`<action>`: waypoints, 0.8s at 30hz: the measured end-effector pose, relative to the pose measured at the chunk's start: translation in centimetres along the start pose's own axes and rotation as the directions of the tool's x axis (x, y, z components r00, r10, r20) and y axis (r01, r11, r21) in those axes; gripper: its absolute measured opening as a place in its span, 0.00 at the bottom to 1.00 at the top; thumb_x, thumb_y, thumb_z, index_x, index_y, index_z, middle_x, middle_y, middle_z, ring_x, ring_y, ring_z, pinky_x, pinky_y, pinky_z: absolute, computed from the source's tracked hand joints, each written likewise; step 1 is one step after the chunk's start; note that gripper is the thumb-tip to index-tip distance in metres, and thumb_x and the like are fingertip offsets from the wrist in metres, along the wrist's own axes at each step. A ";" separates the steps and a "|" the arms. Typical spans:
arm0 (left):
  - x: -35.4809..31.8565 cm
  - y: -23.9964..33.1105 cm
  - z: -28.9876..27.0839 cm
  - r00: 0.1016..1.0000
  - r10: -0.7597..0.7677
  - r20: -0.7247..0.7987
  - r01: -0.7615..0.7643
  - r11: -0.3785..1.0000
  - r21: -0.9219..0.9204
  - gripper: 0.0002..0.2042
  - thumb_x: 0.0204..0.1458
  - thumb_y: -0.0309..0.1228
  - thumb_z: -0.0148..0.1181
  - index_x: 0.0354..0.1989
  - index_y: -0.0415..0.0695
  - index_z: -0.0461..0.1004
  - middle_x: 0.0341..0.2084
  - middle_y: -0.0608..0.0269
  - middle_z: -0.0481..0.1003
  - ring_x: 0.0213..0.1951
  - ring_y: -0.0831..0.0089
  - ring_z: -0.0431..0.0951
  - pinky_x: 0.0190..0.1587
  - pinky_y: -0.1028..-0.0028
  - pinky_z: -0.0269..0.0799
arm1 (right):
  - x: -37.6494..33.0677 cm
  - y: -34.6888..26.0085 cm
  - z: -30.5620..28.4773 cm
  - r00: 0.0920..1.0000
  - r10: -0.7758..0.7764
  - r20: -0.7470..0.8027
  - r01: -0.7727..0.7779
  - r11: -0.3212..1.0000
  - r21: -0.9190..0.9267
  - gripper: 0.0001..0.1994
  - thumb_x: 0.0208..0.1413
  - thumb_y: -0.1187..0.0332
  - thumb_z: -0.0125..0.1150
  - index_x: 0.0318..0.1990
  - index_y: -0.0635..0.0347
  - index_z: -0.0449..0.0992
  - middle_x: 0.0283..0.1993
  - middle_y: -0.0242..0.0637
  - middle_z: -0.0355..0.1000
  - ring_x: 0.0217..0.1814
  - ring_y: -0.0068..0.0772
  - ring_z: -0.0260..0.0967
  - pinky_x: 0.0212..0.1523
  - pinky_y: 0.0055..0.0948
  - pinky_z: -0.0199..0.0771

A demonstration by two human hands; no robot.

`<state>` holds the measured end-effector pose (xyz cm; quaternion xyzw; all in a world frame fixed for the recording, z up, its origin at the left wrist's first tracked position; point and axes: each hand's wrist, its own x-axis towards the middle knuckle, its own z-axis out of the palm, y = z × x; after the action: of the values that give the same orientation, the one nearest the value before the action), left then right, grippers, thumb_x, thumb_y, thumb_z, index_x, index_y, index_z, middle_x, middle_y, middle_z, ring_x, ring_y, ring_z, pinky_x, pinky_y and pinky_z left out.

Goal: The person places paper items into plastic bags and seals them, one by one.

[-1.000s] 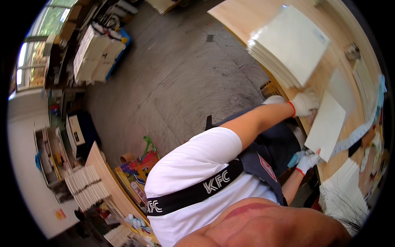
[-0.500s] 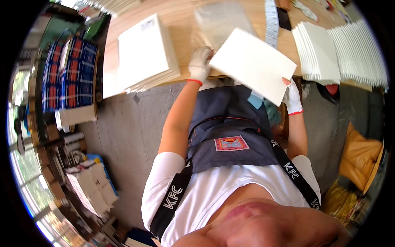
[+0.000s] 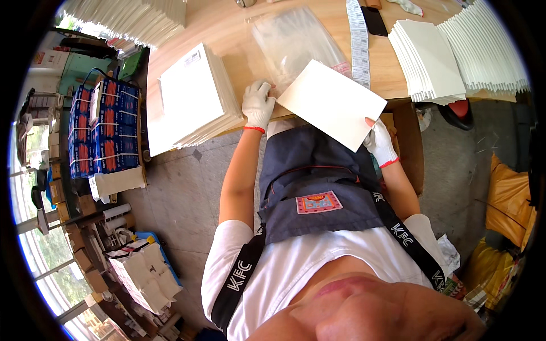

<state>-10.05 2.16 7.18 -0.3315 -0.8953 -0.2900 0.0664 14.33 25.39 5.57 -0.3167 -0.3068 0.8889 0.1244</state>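
Note:
My right hand (image 3: 380, 142), in a white glove with a red cuff, grips the near corner of a flat white envelope (image 3: 333, 103) held over the table's front edge. My left hand (image 3: 257, 104), gloved the same way, rests on the wooden table (image 3: 227, 25) at the near edge of a stack of clear plastic bags (image 3: 296, 40), fingers on the plastic. The envelope's far end overlaps those bags.
A thick pile of white envelopes (image 3: 190, 99) lies left of my left hand. More white stacks (image 3: 432, 57) fan out at the right, beside a strip of labels (image 3: 358, 42) and a dark phone (image 3: 375, 20). Blue boxes (image 3: 99, 128) stand on the floor at the left.
The view has swung round from the room to the table. My right hand has brought the white envelope a little lower and nearer; my left hand has settled on the plastic bags.

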 end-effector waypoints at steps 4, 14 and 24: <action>0.4 0.4 -0.5 0.972 -0.091 0.215 0.139 0.965 -0.222 0.13 0.42 0.17 0.48 0.35 0.45 0.74 0.34 0.58 0.74 0.32 0.65 0.74 0.37 0.73 0.70 | 0.7 1.3 -2.8 0.995 0.003 0.100 -0.010 0.998 0.070 0.21 0.53 0.70 0.55 0.54 0.62 0.63 0.47 0.37 0.69 0.42 0.29 0.70 0.36 0.24 0.73; -4.3 5.3 1.3 0.982 0.059 -0.179 -0.123 0.921 -0.369 0.25 0.40 0.13 0.48 0.50 0.46 0.69 0.45 0.58 0.72 0.34 0.67 0.75 0.37 0.76 0.70 | -2.5 2.2 1.8 0.992 -0.080 -0.095 0.092 0.987 0.135 0.13 0.55 0.67 0.52 0.47 0.59 0.65 0.31 0.34 0.71 0.16 0.21 0.65 0.11 0.18 0.60; -7.3 8.0 10.7 0.685 -0.539 0.490 0.476 -0.178 -0.861 0.11 0.58 0.27 0.44 0.45 0.36 0.68 0.36 0.55 0.74 0.33 0.65 0.77 0.35 0.70 0.77 | -6.6 2.7 1.9 0.978 -0.097 0.182 0.104 0.994 -0.030 0.13 0.57 0.66 0.53 0.48 0.59 0.64 0.32 0.33 0.72 0.22 0.21 0.70 0.16 0.18 0.69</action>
<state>1.38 9.06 -0.10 0.1058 -0.5126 -0.8086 -0.2687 18.10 19.65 8.23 -0.2213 -0.3500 0.9002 0.1344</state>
